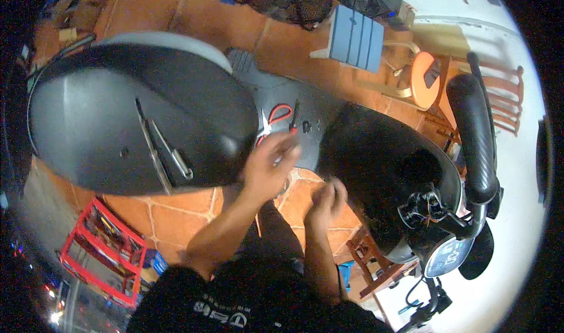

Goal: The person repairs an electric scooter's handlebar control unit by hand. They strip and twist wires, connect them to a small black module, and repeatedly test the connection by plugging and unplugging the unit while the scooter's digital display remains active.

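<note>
My left hand (270, 165) is over the near edge of the scooter's grey footboard (294, 95), its fingers curled round something small and dark that I cannot make out. Lower and to the right, my right hand (326, 205) hovers apart from it; motion smears its fingers. Beyond my left hand, red-handled scissors (279, 114) lie on the footboard. Beside them are a thin dark tool with a red end (295, 118) and a small black part (306, 126). Two long slim metal tools, one dark (150, 142) and one silver (176, 156), rest on the black seat (88, 109).
The black front panel (376, 168) rises on the right, with loose wires (432, 209) near the handlebar grip (473, 139) and lit display (449, 256). A red tool rack (103, 250) stands lower left. Beyond are a grey-blue stool (356, 39) and an orange-topped seat (422, 80).
</note>
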Demonstrator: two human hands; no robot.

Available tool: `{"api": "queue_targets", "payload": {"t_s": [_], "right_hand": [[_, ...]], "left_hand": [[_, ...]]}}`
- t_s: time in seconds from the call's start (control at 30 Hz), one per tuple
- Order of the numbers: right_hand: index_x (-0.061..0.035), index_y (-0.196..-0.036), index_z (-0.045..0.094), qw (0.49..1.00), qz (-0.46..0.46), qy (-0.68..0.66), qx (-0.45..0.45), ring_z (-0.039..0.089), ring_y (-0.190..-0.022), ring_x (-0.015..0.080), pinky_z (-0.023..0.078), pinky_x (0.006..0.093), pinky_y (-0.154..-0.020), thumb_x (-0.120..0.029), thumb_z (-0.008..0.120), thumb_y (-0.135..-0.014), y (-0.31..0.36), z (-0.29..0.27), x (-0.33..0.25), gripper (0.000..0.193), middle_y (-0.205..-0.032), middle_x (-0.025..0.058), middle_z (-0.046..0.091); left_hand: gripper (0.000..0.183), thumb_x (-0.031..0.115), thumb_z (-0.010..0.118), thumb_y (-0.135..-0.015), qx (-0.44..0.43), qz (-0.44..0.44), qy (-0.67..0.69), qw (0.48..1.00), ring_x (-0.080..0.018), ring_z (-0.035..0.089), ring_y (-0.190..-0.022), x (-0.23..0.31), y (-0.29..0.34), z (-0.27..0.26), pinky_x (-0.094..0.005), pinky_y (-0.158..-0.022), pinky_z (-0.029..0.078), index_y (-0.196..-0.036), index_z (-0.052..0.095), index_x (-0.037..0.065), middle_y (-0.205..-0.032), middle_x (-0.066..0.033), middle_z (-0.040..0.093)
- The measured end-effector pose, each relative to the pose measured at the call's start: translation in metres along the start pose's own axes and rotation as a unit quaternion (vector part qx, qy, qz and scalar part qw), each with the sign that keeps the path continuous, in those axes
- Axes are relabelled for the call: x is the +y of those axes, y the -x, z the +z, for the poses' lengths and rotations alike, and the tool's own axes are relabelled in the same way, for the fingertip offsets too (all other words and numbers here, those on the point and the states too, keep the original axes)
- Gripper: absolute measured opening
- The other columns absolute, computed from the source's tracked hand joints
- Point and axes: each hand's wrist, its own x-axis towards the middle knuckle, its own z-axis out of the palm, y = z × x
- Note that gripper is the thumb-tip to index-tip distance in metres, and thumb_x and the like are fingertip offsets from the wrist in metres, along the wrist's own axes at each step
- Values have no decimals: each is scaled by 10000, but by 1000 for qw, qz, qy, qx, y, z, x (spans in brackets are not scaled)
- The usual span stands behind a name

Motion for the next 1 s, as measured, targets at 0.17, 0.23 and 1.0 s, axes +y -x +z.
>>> {"api": "queue_targets", "payload": {"t_s": [0.17, 0.23, 1.0], "right_hand": [[-86, -971, 503, 947, 192, -243, 81, 406, -561, 107, 338, 268, -474, -196, 521, -950, -143, 202, 63, 114, -721, -9, 444], [-17, -1211, 493, 965, 97, -240, 46, 485, -684, 117, 419, 290, -550, -174, 564, -933, -186, 257, 57, 327, -887, 49, 543], [3, -1027, 577, 969, 16, 144, -201, 607, -870, 136, 493, 278, -782, 13, 593, -879, 44, -87, -180, 150, -953, 81, 628]], "left_hand": [[367, 94, 664, -861, -254, 3, -169, 952, -224, 576, -1077, 35, 57, -57, -339, -905, 464, -1205, 556, 23, -1157, -126, 596], [382, 98, 671, -852, -275, -48, -127, 952, -245, 564, -1101, 24, 56, -65, -357, -923, 454, -1211, 557, 31, -1199, -134, 574], [455, 307, 513, -987, -244, -177, 213, 929, -219, 611, -1035, 96, 19, 107, -350, -867, 515, -1321, 466, 2, -1181, -118, 604]]}}
